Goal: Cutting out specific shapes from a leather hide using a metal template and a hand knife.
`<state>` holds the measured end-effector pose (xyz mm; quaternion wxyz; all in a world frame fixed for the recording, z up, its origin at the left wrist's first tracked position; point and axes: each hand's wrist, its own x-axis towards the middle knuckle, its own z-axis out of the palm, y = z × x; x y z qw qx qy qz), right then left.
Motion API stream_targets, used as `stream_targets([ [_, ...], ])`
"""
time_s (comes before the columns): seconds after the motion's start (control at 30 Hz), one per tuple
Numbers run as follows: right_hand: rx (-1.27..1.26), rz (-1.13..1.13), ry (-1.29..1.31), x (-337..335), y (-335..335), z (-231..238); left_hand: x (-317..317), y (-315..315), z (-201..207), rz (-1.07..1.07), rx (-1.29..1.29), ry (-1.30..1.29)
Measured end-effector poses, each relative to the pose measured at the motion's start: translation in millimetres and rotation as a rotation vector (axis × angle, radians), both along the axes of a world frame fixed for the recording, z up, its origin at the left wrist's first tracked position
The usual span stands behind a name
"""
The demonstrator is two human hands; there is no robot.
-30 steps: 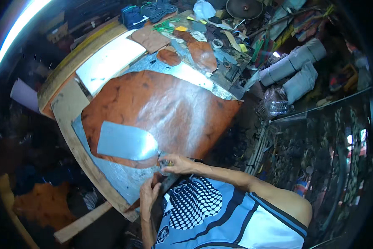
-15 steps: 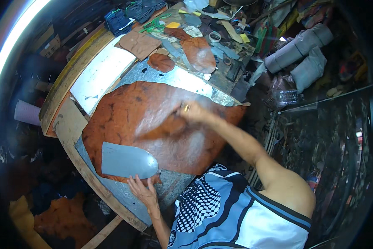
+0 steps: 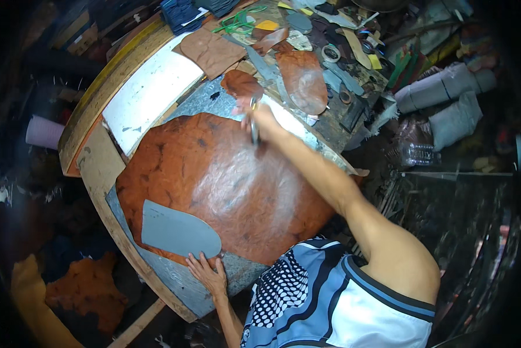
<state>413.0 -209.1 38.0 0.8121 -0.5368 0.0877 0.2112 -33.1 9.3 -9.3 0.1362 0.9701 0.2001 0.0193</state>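
A large reddish-brown leather hide [image 3: 173,156] with dark marks and a glossy middle lies spread over the worktable. On its near left part rests a flat grey template [image 3: 179,227], straight at one end and rounded at the other. My left hand [image 3: 210,278] is open, its fingers stretched out and the fingertips at the template's near edge. Over the hide's far edge, my right hand [image 3: 264,120] is closed round a slim dark tool [image 3: 254,132] with a shiny part; blur hides its exact kind. Just beyond that hand lies a small brown leather piece [image 3: 240,83].
Leather pieces, including a rounded brown one [image 3: 307,81], and tape rolls [image 3: 330,53] crowd the far table. A white panel [image 3: 153,78] runs along the left beside a raised wooden edge [image 3: 101,81]. Wrapped rolls [image 3: 440,90] stand at the far right.
My right hand has moved away from me to the hide's far edge, and the brown blur beside it is gone. My left hand stays at the template. The view has shifted slightly.
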Motion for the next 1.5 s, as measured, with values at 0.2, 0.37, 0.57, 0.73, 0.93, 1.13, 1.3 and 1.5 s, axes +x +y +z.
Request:
stream_targets([
  [0.2, 0.05, 0.501, 0.212, -147, 38, -19, 18, -2, -8, 0.151, -0.132, -0.162],
  [0.37, 0.005, 0.777, 0.312, -224, 39, -19, 41, -16, 8, 0.531, -0.388, -0.331],
  [0.57, -0.138, 0.776, 0.26, -250, 51, -28, 40, -8, 30, 1.004, -0.909, -0.769],
  [0.73, -0.203, 0.784, 0.139, -249, 63, -30, 28, 27, 14, 1.156, -1.336, -1.047],
  [0.93, -0.819, 1.004, -0.876, -258, 91, -7, 10, 30, 9, 0.921, -1.452, -0.603],
  [1.13, -1.069, 1.071, -0.924, -255, 96, -16, -99, 68, 15, 0.884, -1.364, -0.461],
  [1.3, -1.08, 1.051, -0.949, -257, 100, -20, -145, 55, 37, 0.936, -1.419, -0.286],
  [1.5, -1.042, 1.204, -0.567, -266, 97, 29, -130, 44, 42, 0.865, -1.598, -0.578],
])
